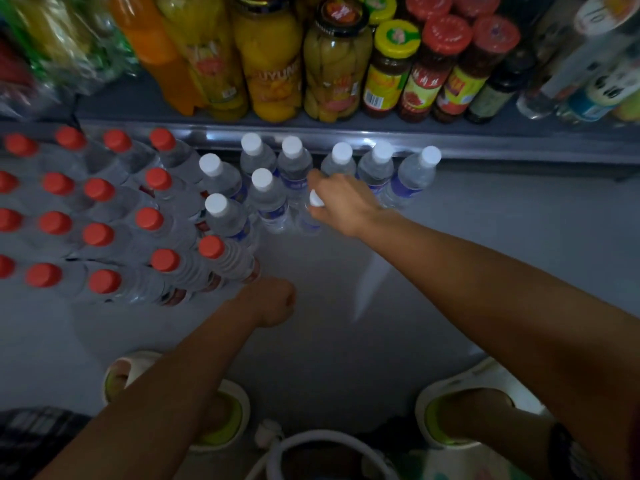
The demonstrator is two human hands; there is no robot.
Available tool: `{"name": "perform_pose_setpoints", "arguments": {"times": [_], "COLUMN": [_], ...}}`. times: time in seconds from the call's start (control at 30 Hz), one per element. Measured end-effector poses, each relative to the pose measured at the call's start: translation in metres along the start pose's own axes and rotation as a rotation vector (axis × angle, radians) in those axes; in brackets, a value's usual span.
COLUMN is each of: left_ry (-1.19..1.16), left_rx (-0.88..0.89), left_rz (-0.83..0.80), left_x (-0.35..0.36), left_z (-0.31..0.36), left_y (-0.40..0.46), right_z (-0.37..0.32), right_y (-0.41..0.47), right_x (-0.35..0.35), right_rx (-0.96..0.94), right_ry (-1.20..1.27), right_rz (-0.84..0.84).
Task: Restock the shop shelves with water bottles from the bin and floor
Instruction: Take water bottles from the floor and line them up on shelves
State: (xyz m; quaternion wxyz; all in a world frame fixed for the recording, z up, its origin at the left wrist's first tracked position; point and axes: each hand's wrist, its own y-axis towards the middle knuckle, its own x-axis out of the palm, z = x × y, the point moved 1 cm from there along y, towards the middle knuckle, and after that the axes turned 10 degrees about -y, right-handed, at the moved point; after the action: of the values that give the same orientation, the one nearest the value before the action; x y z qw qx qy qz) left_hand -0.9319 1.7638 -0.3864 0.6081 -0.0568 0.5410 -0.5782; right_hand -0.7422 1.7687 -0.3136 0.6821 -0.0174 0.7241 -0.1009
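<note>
A person put small water bottles on the grey floor by the shop shelf.

The right hand held a clear plastic bottle with a white cap near its top, fingers curled round it, beside other white-capped bottles. The left hand was a closed fist holding nothing, next to the red-capped bottles.

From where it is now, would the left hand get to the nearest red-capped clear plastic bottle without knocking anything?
Probably yes. The left hand sits just in front of the nearest red-capped clear plastic bottle, at the pack's near corner, with only bare grey floor between them.
</note>
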Motion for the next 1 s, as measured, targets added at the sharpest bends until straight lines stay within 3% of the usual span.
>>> {"name": "perform_pose_setpoints", "arguments": {"times": [0.2,0.47,1.0], "left_ry": [0.080,0.149,0.280], "left_rx": [0.024,0.129,0.422], "left_rz": [-0.003,0.058,0.551], "left_x": [-0.022,-0.088,-0.304], "left_z": [0.022,0.086,0.228], "left_y": [-0.027,-0.074,-0.167], "right_z": [0.005,0.018,0.083], "right_y": [-0.045,-0.107,-0.126], "right_x": [-0.021,-0.100,-0.340], "right_rx": [0.024,0.060,0.254], "right_ry": [0.091,0.162,0.148], "right_rz": [-0.041,-0.037,0.618]}}
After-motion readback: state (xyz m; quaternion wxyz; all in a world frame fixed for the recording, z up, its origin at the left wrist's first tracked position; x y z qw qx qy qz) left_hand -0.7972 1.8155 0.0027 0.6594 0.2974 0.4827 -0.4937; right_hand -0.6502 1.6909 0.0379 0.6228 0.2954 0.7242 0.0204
